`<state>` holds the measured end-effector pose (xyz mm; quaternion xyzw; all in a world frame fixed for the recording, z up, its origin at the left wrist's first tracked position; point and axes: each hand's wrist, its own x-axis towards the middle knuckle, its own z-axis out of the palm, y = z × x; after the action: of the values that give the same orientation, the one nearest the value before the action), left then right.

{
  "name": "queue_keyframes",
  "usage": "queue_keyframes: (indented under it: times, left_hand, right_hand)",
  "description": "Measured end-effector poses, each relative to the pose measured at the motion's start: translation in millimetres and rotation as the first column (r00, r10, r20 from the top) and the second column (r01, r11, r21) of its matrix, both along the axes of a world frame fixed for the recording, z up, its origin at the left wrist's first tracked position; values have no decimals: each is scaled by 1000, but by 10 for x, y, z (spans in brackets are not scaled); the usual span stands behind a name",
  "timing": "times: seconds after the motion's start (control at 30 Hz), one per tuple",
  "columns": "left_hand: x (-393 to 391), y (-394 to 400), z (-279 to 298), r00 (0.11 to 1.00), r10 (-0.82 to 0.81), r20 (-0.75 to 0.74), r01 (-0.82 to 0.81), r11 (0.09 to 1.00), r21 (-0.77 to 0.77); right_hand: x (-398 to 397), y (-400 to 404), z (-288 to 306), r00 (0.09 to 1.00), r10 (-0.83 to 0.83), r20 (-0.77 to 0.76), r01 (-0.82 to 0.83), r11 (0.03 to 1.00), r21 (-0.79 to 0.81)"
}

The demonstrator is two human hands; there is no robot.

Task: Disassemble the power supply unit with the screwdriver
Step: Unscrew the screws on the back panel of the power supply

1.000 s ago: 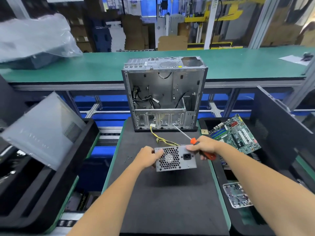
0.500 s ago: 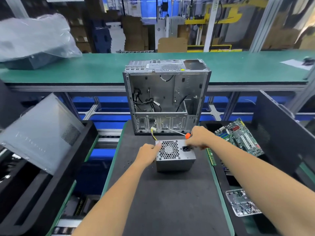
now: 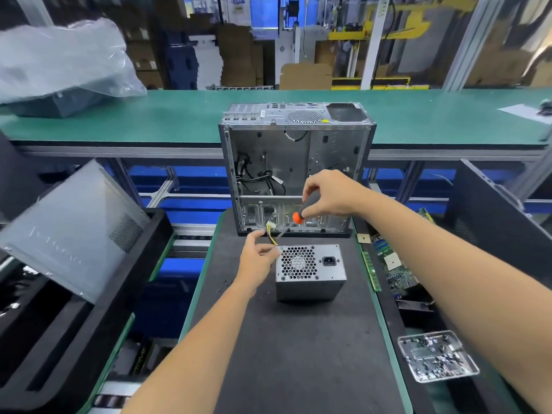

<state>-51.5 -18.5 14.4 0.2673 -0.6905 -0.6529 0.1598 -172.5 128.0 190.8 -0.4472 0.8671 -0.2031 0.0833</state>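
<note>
PSU (image 3: pixel 310 271) sits on the black mat (image 3: pixel 298 354), its fan grille and power socket facing the person, yellow wires (image 3: pixel 271 236) trailing from its back left corner toward the case (image 3: pixel 297 168). That case stands upright and open just behind it, at the far end of the mat, with loose black cables inside.

The left hand (image 3: pixel 258 258) is at the unit's upper left corner, fingers loosely curled; whether they touch the metal or grip anything I cannot tell. The right hand (image 3: pixel 328 195) is raised above the unit, in front of the case, fingers wrapped round the grey handle of the screwdriver (image 3: pixel 301 209). Its orange collar and thin shaft slant down and left, the tip near the wires.

To the right of the mat lies a green motherboard (image 3: pixel 394 264), and nearer the person a clear tray (image 3: pixel 437 355) of screws. On the left, a grey side panel (image 3: pixel 68 231) leans in a black bin (image 3: pixel 89 324).
</note>
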Motion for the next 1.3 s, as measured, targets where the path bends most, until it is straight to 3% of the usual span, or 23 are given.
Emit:
queue_keyframes:
  times: [0.3,0.5,1.1,1.3]
  left_hand:
    - [-78,-41,90,1000,-2,8,5,926,-378]
    - [-95,-46,106,998,-48,48,65,881,-469]
    - [-96,-84,100,997,-70,39,79,920,-384]
    - [-83,-64,122,997,-68,23,71,897,-435]
  right_hand:
    - [75,-137,115,999,-48,-24,46,996,-80]
    - [98,-212,180,997,-38,-66,37,999,-22]
    - [105,-350,156,991,14,-131,-7,999,48]
    - [128,-332,136,990,21,-140,-14,999,51]
